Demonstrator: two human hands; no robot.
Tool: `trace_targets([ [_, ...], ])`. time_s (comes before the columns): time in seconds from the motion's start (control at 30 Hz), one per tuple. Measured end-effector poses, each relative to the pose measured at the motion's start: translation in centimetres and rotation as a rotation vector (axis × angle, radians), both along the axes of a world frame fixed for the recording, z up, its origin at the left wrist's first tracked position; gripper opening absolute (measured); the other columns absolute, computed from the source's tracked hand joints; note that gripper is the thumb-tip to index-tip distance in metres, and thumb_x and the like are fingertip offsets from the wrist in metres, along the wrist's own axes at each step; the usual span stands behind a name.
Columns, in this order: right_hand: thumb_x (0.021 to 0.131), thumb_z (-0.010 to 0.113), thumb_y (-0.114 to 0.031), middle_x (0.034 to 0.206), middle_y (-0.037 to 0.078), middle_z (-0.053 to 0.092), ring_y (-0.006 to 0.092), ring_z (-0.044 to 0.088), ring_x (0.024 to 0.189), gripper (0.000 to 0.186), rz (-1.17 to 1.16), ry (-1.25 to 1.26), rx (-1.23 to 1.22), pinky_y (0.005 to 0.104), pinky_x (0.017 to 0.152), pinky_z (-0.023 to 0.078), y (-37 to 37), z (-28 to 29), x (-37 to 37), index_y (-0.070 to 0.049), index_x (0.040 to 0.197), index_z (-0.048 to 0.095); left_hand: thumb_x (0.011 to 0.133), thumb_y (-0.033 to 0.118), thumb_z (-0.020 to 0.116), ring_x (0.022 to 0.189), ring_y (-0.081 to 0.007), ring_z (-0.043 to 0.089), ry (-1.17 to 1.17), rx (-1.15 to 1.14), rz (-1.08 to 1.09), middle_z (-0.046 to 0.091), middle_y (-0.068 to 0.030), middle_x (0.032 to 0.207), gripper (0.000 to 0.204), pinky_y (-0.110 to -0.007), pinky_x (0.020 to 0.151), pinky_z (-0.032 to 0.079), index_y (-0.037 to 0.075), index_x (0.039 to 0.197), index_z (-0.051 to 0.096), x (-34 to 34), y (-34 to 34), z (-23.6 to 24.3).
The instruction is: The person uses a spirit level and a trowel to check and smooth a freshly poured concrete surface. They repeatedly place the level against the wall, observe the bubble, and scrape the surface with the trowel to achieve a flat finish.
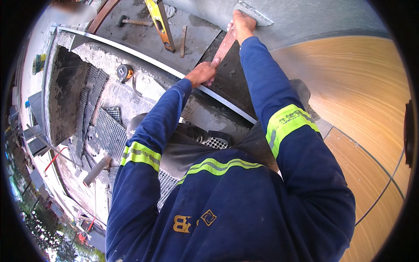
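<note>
My left hand (203, 73) is closed around the near end of a flat reddish-brown wooden strip (225, 45), above a long pale straight edge (144, 56). The strip slants up and away to my right hand (243, 25), whose fingers are closed at its far end. Just beyond that hand a grey speckled piece (257, 14) rests against the grey wall. Whether my right fingers also touch this piece is hard to make out. Dark, rough ground (229, 72) lies beneath the strip.
A yellow spirit level (162, 26), a hammer (137, 22) and a short wooden stick (183, 41) lie on the grey slab. Left, a tape measure (125, 73) rests on rough concrete, near black grid panels (107, 133). A wood-grain curved surface (345, 74) stands right.
</note>
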State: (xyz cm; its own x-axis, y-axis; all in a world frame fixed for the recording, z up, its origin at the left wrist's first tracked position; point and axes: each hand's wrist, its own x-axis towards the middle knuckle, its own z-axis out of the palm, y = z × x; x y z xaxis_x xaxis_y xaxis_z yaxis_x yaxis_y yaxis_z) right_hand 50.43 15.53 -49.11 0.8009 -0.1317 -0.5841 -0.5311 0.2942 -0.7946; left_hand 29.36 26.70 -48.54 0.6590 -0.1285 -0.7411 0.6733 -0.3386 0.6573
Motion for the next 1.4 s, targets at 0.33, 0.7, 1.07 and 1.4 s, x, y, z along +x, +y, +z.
trace_targets([
  [0.33,0.095,0.07,-0.013,0.066,0.011,0.056,0.023,0.054,0.048,0.018,0.012,0.019,-0.005,0.0407,0.043,0.047,0.2,1.2,-0.2,0.001,0.092,0.059,0.109,0.062,0.033,0.06,-0.0221,0.06,-0.023,0.094,0.017,0.058,-0.0097,0.067,0.075,-0.04,0.058,0.051,0.0,0.074,0.058,0.1,-0.3,-0.3],
  [0.7,0.089,0.073,-0.033,0.091,0.014,0.076,0.0263,0.07,0.084,0.032,0.411,-0.084,-1.089,0.0414,0.079,0.056,-2.6,8.0,-4.4,-0.003,0.099,0.077,0.109,0.061,0.032,0.058,-0.0254,0.062,-0.049,0.16,0.02,0.061,-0.0122,0.066,0.077,-0.043,0.06,0.052,-0.004,0.076,0.059,-0.4,-0.1,0.3],
  [1.07,0.084,0.06,-0.017,0.06,0.024,0.052,0.035,0.05,0.048,0.025,0.425,-1.172,-0.526,0.0423,0.053,0.045,1.3,3.9,1.5,0.0,0.066,0.06,0.109,0.061,0.028,0.056,-0.0245,0.064,-0.036,0.175,0.005,0.06,-0.0107,0.063,0.076,-0.041,0.059,0.052,-0.001,0.078,0.06,-0.1,-1.2,1.4],
  [1.4,0.08,0.064,-0.014,0.055,0.021,0.049,0.0295,0.048,0.043,0.027,0.453,-1.288,-0.492,0.0403,0.046,0.038,2.0,9.9,1.4,0.0,0.059,0.053,0.108,0.063,0.028,0.057,-0.0269,0.065,-0.077,0.279,0.009,0.061,-0.0119,0.061,0.078,-0.042,0.061,0.052,-0.001,0.078,0.061,-0.2,-1.1,1.0],
])
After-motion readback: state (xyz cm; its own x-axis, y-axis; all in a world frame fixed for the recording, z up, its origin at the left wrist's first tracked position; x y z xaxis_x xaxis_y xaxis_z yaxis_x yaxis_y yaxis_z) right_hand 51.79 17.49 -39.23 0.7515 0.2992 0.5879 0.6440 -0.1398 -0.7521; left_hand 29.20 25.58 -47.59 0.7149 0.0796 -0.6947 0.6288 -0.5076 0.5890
